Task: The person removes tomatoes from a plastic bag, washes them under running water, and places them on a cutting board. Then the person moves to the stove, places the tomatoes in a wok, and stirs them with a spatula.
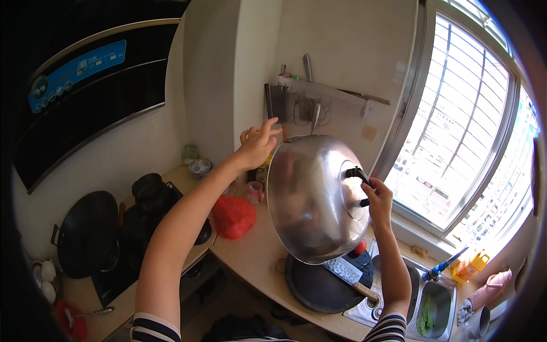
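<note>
My right hand [379, 201] grips the black handle of a large domed metal wok lid [312, 201], which is raised on edge above the counter. Near the lid's upper left rim is my left hand [260, 143], its fingers spread and holding nothing. Below the lid lies a round dark cutting board [307, 286], with a wooden-handled cleaver [346, 271] on it. Part of a red round item [361, 246] shows by the lid's lower edge. On the wall behind, a rack [342, 92] holds knives and other utensils.
A red plastic bag [234, 216] and a pink cup [255, 192] stand left of the lid. A black wok [87, 235] is at the stove. At right, the sink [448, 316] holds leafy greens [426, 316], near a yellow bottle [470, 267]. A range hood [98, 81] hangs upper left.
</note>
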{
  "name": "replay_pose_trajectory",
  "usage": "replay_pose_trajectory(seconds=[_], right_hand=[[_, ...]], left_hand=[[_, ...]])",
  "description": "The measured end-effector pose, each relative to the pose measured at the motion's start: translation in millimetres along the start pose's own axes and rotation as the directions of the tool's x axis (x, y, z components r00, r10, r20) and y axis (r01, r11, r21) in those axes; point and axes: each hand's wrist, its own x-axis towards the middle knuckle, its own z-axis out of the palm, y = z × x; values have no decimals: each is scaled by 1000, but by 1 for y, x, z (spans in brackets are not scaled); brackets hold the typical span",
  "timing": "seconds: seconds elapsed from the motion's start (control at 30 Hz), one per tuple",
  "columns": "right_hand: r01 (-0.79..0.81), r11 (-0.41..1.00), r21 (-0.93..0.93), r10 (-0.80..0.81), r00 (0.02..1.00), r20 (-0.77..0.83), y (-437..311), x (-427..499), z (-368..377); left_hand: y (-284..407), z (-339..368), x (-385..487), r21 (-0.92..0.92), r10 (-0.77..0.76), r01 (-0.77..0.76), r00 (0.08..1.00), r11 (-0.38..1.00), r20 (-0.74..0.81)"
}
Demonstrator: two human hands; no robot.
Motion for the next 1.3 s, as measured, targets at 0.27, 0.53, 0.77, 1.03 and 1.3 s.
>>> replay_pose_trajectory(seconds=[0.27,0.53,0.77,1.03,1.3], right_hand=[[-67,989,128,79,993,-93,27,11,-12],[19,951,309,95,933,-348,85,30,-4],[24,996,91,33,821,-570,106,58,19],[17,998,-58,-52,738,-673,94,69,29],[4,999,-50,-37,716,-697,92,73,35]], left_hand=[[-17,-40,-44,-268,-196,217,975,939,103],[29,-86,-136,-291,-292,348,931,891,218],[49,-112,-218,-247,-469,516,854,820,228],[72,-132,-304,-321,-790,803,576,501,207],[78,-123,-366,-451,-865,797,492,402,98]])
